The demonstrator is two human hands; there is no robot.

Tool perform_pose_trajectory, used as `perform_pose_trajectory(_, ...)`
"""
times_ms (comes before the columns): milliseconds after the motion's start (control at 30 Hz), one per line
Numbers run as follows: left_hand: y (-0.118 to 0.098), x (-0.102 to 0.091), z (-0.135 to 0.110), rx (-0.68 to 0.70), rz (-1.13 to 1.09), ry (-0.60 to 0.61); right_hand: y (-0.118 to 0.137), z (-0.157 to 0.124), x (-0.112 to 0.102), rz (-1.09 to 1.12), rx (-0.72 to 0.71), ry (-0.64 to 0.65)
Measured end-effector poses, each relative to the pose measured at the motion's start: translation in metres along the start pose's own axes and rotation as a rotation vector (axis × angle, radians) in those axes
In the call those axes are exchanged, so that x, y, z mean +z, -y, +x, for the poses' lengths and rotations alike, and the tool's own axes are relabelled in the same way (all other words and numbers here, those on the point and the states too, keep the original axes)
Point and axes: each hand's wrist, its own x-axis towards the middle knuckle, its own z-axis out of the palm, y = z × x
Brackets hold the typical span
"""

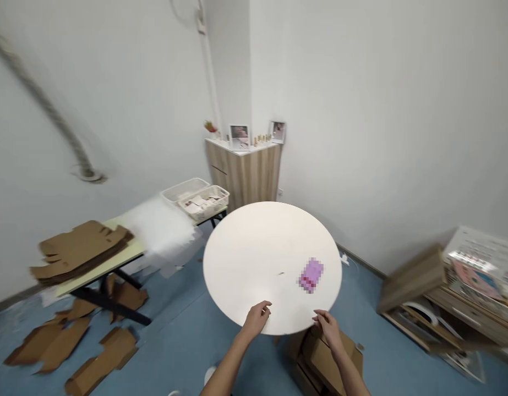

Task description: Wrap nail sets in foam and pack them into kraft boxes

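Observation:
Over the near edge of a round white table (254, 236), my left hand (257, 319) hovers with its fingers loosely bent and apart, holding nothing that I can see. My right hand (328, 328) is at the table's near right rim, palm inward, fingers bent a little and apart, also with nothing visible in it. Just beyond the right hand lies a flat purple rectangular thing (311, 274), blurred into blocks so its kind does not show. Near the table's middle is a tiny dark scrap (280, 273).
Cardboard boxes (330, 363) stand on the floor below my right arm. At left, a side table holds flattened cardboard (82, 247), white sheets (160, 225) and a white basket (210, 206). Cardboard pieces (109, 355) lie on the floor. A wooden cabinet (464, 308) is at right.

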Motion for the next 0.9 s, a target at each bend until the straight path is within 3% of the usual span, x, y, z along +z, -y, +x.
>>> perform_pose_trajectory(300, 0.123, -0.221, -0.075, -0.159, -0.055, -0.327, 0.057, -0.026, 0.250, -0.053, -0.002, 0.319)
perform_pose_trajectory(433, 0.160, -0.296, -0.112, -0.240, -0.151, -0.440, 0.085, -0.027, 0.337, -0.117, -0.005, 0.454)
perform_pose_trajectory(533, 0.185, -0.332, -0.131, -0.235, -0.245, -0.547, 0.109, -0.017, 0.389, -0.205, -0.016, 0.545)
perform_pose_trajectory(667, 0.218, -0.356, -0.140, -0.264, -0.327, -0.673, 0.138, 0.004, 0.454, -0.283, -0.048, 0.607)
perform_pose_trajectory(800, 0.240, -0.377, -0.125, -0.309, -0.362, -0.682, 0.158, 0.034, 0.520, -0.325, -0.088, 0.644)
perform_pose_trajectory(900, 0.249, -0.406, -0.099, -0.318, -0.337, -0.674, 0.168, 0.067, 0.568, -0.359, -0.092, 0.669)
